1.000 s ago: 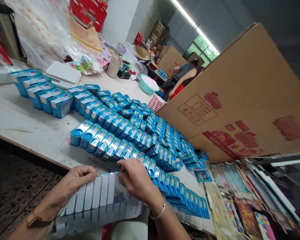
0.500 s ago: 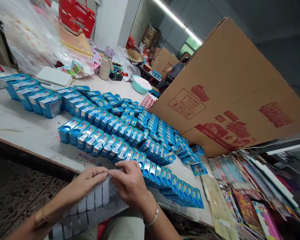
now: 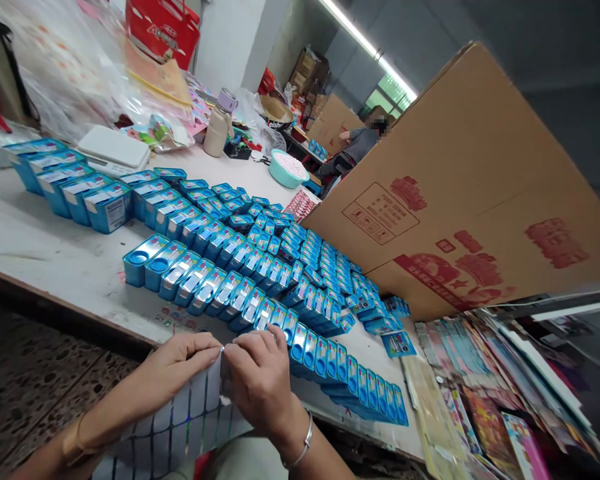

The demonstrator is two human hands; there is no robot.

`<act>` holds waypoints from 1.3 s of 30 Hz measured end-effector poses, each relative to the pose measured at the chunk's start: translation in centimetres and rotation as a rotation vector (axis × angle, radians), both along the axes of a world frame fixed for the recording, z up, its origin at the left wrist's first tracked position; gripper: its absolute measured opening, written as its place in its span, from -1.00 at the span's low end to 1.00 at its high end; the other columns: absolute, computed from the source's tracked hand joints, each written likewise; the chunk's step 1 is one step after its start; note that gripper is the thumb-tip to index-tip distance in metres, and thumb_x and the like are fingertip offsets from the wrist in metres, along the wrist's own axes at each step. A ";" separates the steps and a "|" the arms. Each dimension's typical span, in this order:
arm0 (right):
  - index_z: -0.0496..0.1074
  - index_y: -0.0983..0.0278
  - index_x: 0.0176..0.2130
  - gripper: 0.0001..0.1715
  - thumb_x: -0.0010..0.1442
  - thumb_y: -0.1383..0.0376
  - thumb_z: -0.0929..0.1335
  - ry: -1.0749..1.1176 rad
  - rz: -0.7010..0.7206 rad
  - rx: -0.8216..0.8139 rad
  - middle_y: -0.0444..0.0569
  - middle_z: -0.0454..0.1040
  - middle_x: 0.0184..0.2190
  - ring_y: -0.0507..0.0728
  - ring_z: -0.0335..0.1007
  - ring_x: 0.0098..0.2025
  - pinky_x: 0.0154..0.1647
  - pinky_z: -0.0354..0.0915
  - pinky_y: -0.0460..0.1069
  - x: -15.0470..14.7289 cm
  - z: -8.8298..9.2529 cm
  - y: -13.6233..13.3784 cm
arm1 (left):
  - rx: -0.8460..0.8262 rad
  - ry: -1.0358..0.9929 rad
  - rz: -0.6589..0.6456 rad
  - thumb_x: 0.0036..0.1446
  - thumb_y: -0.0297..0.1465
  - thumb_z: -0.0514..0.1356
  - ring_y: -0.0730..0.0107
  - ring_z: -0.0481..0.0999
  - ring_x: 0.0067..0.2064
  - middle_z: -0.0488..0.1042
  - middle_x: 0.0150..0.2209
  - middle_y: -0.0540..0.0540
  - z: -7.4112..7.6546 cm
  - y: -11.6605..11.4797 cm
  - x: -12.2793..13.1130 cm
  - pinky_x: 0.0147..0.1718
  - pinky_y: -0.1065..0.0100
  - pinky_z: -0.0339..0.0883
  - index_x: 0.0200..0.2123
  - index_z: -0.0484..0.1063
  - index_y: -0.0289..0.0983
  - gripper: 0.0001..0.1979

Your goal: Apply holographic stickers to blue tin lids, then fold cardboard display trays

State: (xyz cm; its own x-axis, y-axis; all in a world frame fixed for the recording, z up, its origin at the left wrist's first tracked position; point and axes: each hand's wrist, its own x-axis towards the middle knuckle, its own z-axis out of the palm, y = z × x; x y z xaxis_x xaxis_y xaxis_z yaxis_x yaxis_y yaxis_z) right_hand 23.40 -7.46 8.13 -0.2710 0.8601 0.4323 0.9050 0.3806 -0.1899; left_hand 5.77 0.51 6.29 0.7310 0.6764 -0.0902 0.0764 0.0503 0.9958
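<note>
My left hand [image 3: 183, 367] pinches the top corner of a sheet of stickers [image 3: 180, 420], pale rectangles split by shiny lines, hanging over my lap. Close beside it, my right hand [image 3: 260, 373] has its fingers closed at the same corner. A small bright glint shows between the two sets of fingertips; whether a single sticker is lifted there I cannot tell. Just beyond my hands stands a long row of blue tins [image 3: 195, 283] with rounded corners. Some of their lids carry a shiny strip across the top, others show a round recess.
A large cardboard box [image 3: 460, 193] leans over the table's far right. Behind the tins are a white scale [image 3: 114, 148], a bottle [image 3: 219, 127] and a turquoise basin [image 3: 287, 169]. Stacked printed sheets [image 3: 460, 353] lie at the right. A person [image 3: 353, 150] sits in the background.
The sheet has tilted, and its dividing lines now show more clearly. My right hand has shifted slightly right, its fingers drawn closer together. The view has turned a little.
</note>
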 end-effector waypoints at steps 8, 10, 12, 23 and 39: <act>0.39 0.16 -0.16 -0.81 0.33 0.41 0.25 0.010 0.035 -0.026 -0.10 0.55 -0.20 0.12 0.41 -0.10 0.32 -0.16 0.22 -2.4 -0.2 2.3 | -0.075 -0.036 0.055 0.21 -0.18 0.13 0.24 0.50 -0.26 0.59 -0.36 -0.03 -1.8 2.0 -2.4 -0.22 0.39 0.36 -0.41 0.60 -0.21 -0.67; 0.37 0.18 -0.19 -0.86 0.34 0.39 0.25 0.047 0.023 -0.078 -0.10 0.53 -0.23 0.11 0.39 -0.13 0.30 -0.10 0.21 -3.2 -0.1 3.3 | -0.075 -0.043 0.078 0.21 -0.17 0.12 0.25 0.50 -0.27 0.57 -0.38 -0.02 -2.0 2.5 -3.2 -0.24 0.39 0.36 -0.42 0.59 -0.21 -0.67; 0.36 0.19 -0.21 -0.88 0.34 0.39 0.25 0.062 0.022 -0.114 -0.10 0.52 -0.25 0.11 0.38 -0.15 0.27 -0.05 0.19 -4.1 -0.1 4.3 | -0.075 -0.048 0.079 0.22 -0.17 0.11 0.24 0.50 -0.27 0.57 -0.38 -0.02 -2.0 2.8 -4.0 -0.22 0.38 0.37 -0.40 0.59 -0.20 -0.66; 0.29 0.23 -0.25 -0.84 0.31 0.45 0.20 0.096 0.183 -0.198 -0.02 0.47 -0.23 0.15 0.34 -0.14 0.04 0.15 0.13 -7.4 3.4 7.3 | 0.080 0.136 0.425 0.12 -0.25 0.23 0.12 0.52 -0.08 0.56 -0.14 -0.12 -6.3 5.3 -7.8 -0.12 0.30 0.38 -0.06 0.55 -0.21 -0.67; 0.30 0.22 -0.32 -0.85 0.35 0.31 0.25 0.437 -0.002 -0.500 -0.18 0.38 -0.39 0.04 0.29 -0.34 -0.30 0.14 -0.05 -9.8 1.3 19.6 | -0.120 0.002 0.525 0.24 0.05 0.04 0.39 0.29 -0.57 0.32 -0.72 0.08 -5.3 8.8 -8.1 -0.44 0.38 0.19 -0.48 0.46 -0.23 -0.49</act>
State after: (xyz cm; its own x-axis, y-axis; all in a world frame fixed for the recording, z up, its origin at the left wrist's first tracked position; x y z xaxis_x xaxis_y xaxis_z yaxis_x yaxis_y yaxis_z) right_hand 13.55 12.10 9.45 -0.1597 0.9859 0.0506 0.7055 0.1498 -0.6927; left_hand -2.28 9.36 0.97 0.2970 0.9356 -0.1907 0.0126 0.1959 0.9806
